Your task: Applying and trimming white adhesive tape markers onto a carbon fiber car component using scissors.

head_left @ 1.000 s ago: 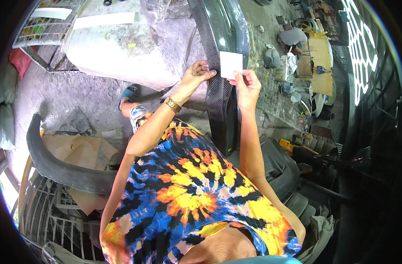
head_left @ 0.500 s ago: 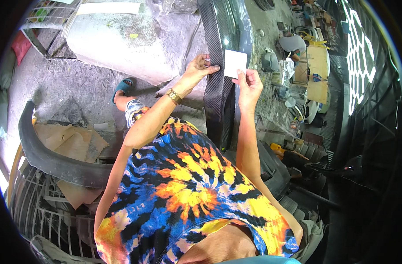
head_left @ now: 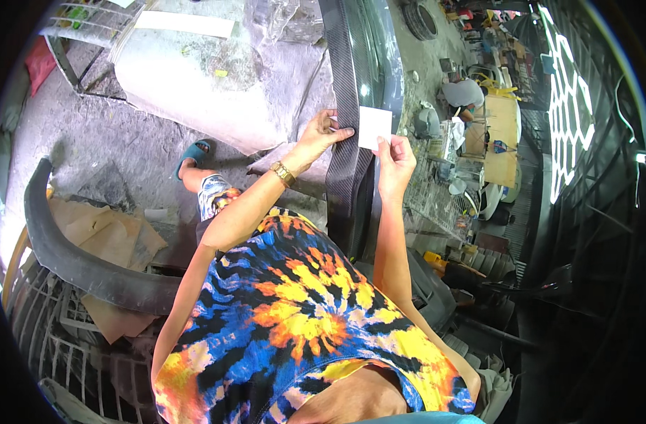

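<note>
One white square card sits at one o'clock, over a long dark trim. The right hand pinches its five-o'clock corner; the left hand thumbs the trim's nine-o'clock side, whether gripping I cannot tell. Light, even finger pressure should help keep the card flat.

Left hand and pinching right hand reach forward.

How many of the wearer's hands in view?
2: the left hand at the dark panel's left edge; the right hand pinching the white square near its bottom.
</note>
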Available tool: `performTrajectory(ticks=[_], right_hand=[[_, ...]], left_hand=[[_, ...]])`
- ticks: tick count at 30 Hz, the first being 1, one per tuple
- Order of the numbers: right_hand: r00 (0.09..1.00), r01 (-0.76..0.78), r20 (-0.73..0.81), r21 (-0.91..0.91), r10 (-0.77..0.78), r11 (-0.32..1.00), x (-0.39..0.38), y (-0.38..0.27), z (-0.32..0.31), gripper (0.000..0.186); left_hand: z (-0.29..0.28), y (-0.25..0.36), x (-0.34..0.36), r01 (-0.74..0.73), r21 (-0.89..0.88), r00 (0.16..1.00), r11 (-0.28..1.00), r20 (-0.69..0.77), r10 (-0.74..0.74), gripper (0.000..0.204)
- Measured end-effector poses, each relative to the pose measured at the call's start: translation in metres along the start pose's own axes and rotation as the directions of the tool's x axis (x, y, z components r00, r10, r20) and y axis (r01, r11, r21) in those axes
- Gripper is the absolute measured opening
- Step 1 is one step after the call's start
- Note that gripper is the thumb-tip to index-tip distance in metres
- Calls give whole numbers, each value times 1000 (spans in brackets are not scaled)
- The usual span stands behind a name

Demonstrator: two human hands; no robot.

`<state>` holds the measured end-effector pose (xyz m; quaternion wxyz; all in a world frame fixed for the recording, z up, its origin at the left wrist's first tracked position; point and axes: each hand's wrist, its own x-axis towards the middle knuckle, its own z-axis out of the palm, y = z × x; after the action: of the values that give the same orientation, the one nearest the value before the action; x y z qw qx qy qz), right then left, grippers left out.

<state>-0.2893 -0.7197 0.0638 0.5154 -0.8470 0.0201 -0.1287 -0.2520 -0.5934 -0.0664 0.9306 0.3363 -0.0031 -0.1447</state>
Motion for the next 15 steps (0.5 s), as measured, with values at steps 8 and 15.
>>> performTrajectory(ticks=[8,15], right_hand=[[1000,-18,1,-10,18,1000,9,-11,0,7],[999,13,30,-26,-13,1000,10,-5,3,8]], left_hand=[[0,6,5,2,5,1000,1000,25,-2,71],[0,11,6,23,-14,1000,1000,17,-23,73]])
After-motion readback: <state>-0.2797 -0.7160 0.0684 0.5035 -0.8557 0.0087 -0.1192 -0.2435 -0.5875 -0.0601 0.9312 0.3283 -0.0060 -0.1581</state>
